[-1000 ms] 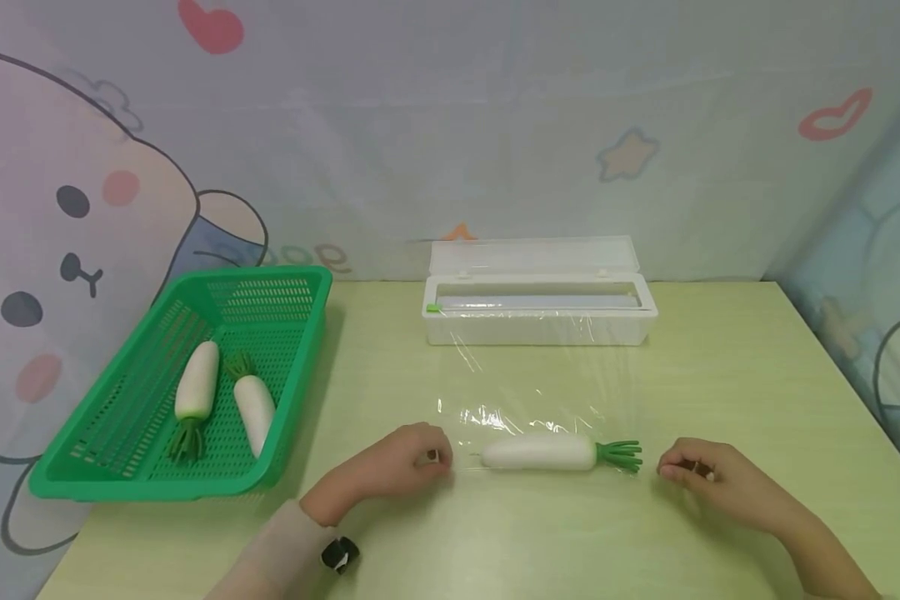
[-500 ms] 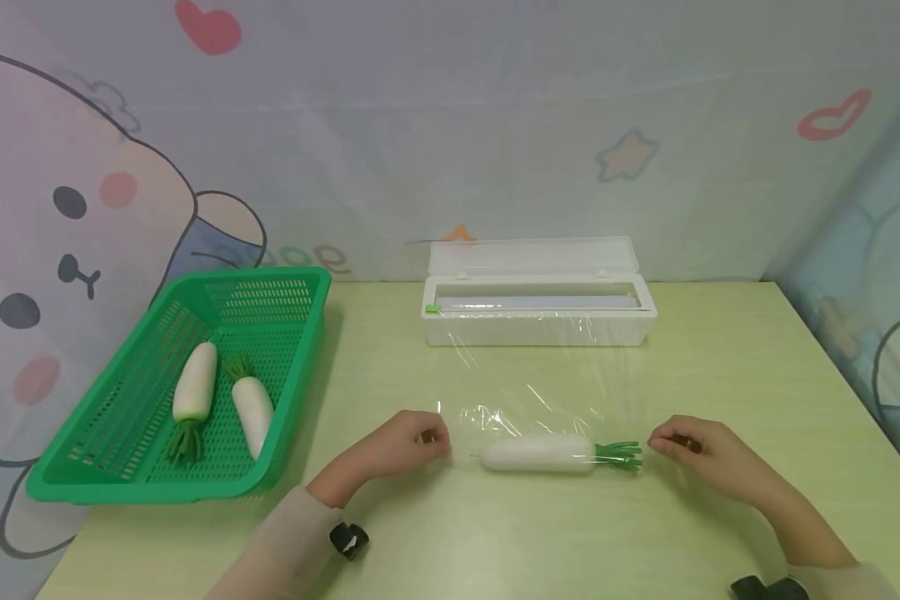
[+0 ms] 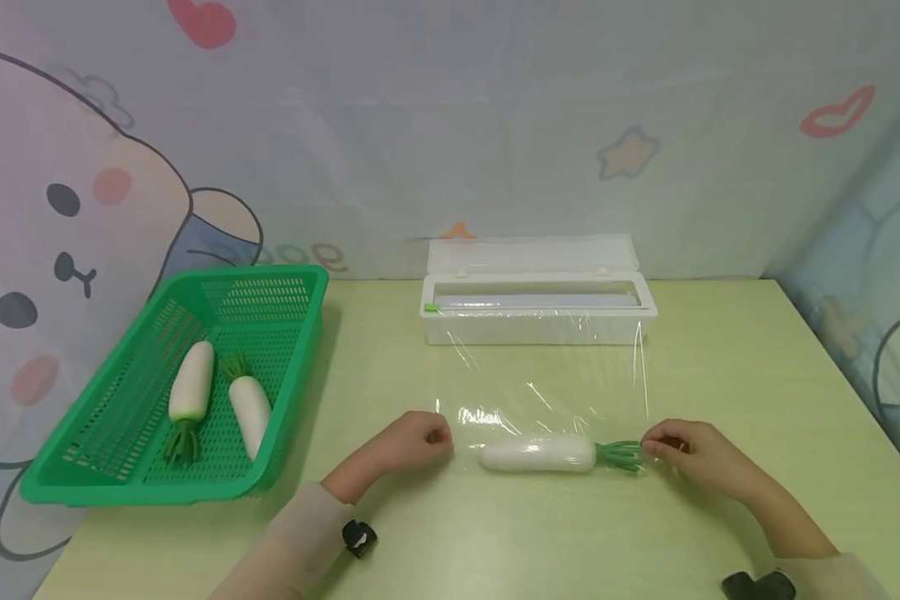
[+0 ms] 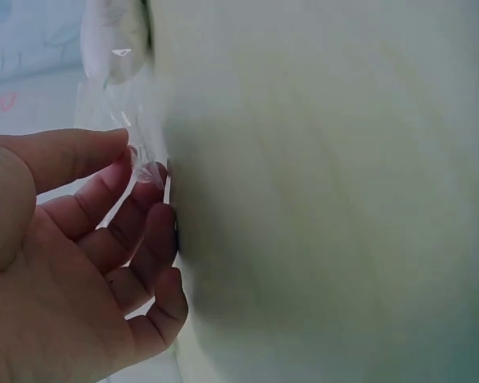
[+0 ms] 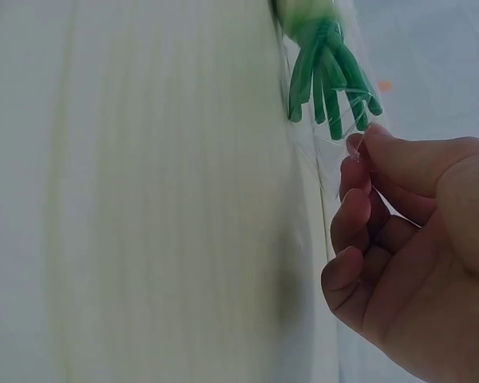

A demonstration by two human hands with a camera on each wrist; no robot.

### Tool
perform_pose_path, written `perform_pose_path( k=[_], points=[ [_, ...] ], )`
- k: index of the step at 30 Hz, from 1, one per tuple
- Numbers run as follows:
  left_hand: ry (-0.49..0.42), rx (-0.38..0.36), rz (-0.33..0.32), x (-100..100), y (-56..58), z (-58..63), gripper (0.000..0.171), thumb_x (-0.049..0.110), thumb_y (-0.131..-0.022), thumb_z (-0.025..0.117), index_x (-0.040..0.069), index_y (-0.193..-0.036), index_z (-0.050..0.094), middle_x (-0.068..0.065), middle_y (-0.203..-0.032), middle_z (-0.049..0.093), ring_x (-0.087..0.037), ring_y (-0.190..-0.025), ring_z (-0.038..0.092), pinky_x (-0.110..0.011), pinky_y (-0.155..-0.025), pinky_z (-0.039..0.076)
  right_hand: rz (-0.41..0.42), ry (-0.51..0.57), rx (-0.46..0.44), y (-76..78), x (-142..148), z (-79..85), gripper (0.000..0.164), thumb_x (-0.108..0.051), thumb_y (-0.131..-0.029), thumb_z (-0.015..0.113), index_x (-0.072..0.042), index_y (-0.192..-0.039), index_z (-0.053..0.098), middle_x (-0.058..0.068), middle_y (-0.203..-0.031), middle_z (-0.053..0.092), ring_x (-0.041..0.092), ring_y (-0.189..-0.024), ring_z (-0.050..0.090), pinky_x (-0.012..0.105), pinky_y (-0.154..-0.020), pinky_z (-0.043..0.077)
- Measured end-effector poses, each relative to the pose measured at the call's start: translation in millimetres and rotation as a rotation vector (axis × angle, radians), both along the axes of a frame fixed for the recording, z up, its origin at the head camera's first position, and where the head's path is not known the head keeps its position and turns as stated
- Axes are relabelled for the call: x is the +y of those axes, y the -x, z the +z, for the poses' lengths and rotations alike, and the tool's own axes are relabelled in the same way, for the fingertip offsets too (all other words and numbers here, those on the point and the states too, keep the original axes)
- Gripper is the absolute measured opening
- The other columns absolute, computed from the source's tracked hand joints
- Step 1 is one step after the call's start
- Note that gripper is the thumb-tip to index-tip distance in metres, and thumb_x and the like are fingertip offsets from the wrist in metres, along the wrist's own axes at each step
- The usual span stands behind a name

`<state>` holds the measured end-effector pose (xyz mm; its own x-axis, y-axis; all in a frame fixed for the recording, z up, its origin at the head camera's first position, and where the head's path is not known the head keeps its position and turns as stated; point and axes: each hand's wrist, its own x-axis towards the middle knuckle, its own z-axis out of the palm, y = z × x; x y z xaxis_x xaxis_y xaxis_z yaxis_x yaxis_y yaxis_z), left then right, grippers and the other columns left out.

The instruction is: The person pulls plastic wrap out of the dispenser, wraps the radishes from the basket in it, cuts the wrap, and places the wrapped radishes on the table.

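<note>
A white radish [image 3: 537, 452] with green stalks lies across the table under a sheet of clear plastic wrap [image 3: 540, 383]. The wrap runs from a white dispenser box [image 3: 536, 327] at the back down over the radish. Left of the radish's tip, my left hand [image 3: 411, 444] pinches the wrap between thumb and index finger, as the left wrist view shows. My right hand [image 3: 708, 457] pinches the wrap's right corner just beyond the green stalks [image 5: 331, 80]. Both hands hover low over the table.
On the left stands a green plastic basket [image 3: 285, 417] with two more radishes, one [image 3: 192, 382] stalks toward me, the other [image 3: 251, 414] stalks away. The dispenser's lid [image 3: 532, 254] is raised, with a green slider [image 3: 431, 307] at its left. A cartoon-printed cloth [image 3: 390, 125] hangs behind.
My right hand has moved left toward the stalks and now pinches the wrap, whose right edge has tightened. My left hand has shifted only slightly. The radish has stayed in place.
</note>
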<state>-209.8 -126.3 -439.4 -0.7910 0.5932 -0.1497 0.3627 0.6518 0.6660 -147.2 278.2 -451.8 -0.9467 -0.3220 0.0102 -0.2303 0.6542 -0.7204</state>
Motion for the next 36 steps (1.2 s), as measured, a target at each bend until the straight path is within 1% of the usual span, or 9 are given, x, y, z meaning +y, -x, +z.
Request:
perform_pose_path(
  k=[8, 13, 16, 18, 22, 28, 31, 33, 36],
  points=[
    [-0.003, 0.002, 0.056, -4.2, 1.2, -1.5, 0.005, 0.010, -0.086, 0.069, 0.009, -0.082, 0.066, 0.003, -0.081, 0.062, -0.012, -0.079, 0.054, -0.031, -0.076, 0.047, -0.024, -0.027, -0.010, -1.0, 5.0, 0.0, 0.014, -0.016, -0.096, 0.060, -0.006, -0.101, 0.068, -0.003, -0.090, 0.064, 0.001, -0.075, 0.048, 0.023, -0.065, 0.045],
    [-0.049, -0.024, 0.135, -9.8, 2.4, 1.0, 0.008, 0.016, -0.087, 0.070, 0.009, -0.087, 0.067, 0.002, -0.084, 0.063, -0.012, -0.078, 0.054, -0.029, -0.070, 0.047, -0.087, -0.058, -0.039, -5.3, 15.1, 2.7, 0.019, -0.021, -0.097, 0.059, -0.005, -0.104, 0.068, -0.001, -0.091, 0.064, 0.002, -0.075, 0.048, 0.023, -0.064, 0.044],
    [-0.108, 0.013, 0.144, -8.3, -1.0, 8.5, 0.014, 0.019, -0.089, 0.069, 0.006, -0.095, 0.067, 0.000, -0.087, 0.062, -0.014, -0.079, 0.055, -0.027, -0.067, 0.047, -0.138, -0.087, 0.025, -9.5, 18.7, 9.3, 0.020, -0.022, -0.098, 0.058, -0.006, -0.105, 0.068, -0.002, -0.090, 0.064, 0.001, -0.074, 0.048, 0.023, -0.063, 0.044],
    [-0.148, 0.072, 0.100, -3.9, -5.7, 15.2, 0.017, 0.018, -0.091, 0.067, 0.004, -0.101, 0.066, -0.003, -0.091, 0.063, -0.015, -0.083, 0.055, -0.028, -0.069, 0.048, -0.145, -0.103, 0.141, -12.1, 18.2, 14.6, 0.017, -0.018, -0.097, 0.059, -0.006, -0.104, 0.068, -0.002, -0.088, 0.064, 0.001, -0.073, 0.049, 0.023, -0.061, 0.044],
    [-0.165, 0.244, -0.075, 12.2, -20.6, 27.4, 0.020, 0.014, -0.090, 0.067, 0.004, -0.108, 0.065, -0.007, -0.098, 0.066, -0.018, -0.089, 0.058, -0.032, -0.080, 0.048, -0.133, -0.139, 0.403, -16.9, 6.1, 27.3, 0.009, -0.008, -0.092, 0.064, -0.010, -0.100, 0.069, -0.005, -0.086, 0.064, -0.002, -0.072, 0.049, 0.023, -0.061, 0.044],
    [0.010, 0.543, -0.281, 40.7, -41.0, 25.2, 0.017, 0.018, -0.088, 0.068, 0.012, -0.104, 0.069, 0.003, -0.098, 0.067, -0.015, -0.095, 0.059, -0.029, -0.082, 0.045, -0.035, -0.090, 0.618, -21.7, -31.7, 36.8, 0.025, 0.004, -0.080, 0.073, -0.016, -0.094, 0.067, -0.012, -0.092, 0.061, 0.001, -0.080, 0.053, 0.017, -0.065, 0.043],
    [0.097, 0.647, -0.314, 49.9, -46.9, 17.7, 0.017, 0.020, -0.087, 0.069, 0.016, -0.103, 0.070, 0.006, -0.099, 0.065, -0.014, -0.096, 0.057, -0.026, -0.079, 0.042, 0.057, -0.084, 0.695, -23.4, -50.8, 32.6, 0.023, 0.003, -0.077, 0.075, -0.013, -0.092, 0.068, -0.010, -0.095, 0.061, 0.006, -0.084, 0.056, 0.013, -0.073, 0.042],
    [0.127, 0.684, -0.313, 53.6, -49.5, 14.2, 0.017, 0.021, -0.086, 0.069, 0.018, -0.103, 0.069, 0.006, -0.100, 0.064, -0.013, -0.097, 0.056, -0.025, -0.078, 0.040, 0.103, -0.117, 0.746, -24.1, -61.4, 27.5, 0.002, -0.012, -0.089, 0.069, -0.011, -0.091, 0.068, -0.009, -0.095, 0.061, 0.009, -0.084, 0.057, 0.015, -0.078, 0.043],
    [0.141, 0.714, -0.287, 56.3, -51.6, 12.2, 0.019, 0.019, -0.085, 0.071, 0.017, -0.104, 0.068, 0.005, -0.103, 0.063, -0.014, -0.099, 0.056, -0.026, -0.078, 0.041, 0.155, -0.184, 0.773, -24.2, -70.9, 19.8, 0.013, -0.021, -0.094, 0.064, -0.009, -0.091, 0.069, -0.007, -0.095, 0.062, 0.011, -0.084, 0.059, 0.021, -0.077, 0.047]
  ],
)
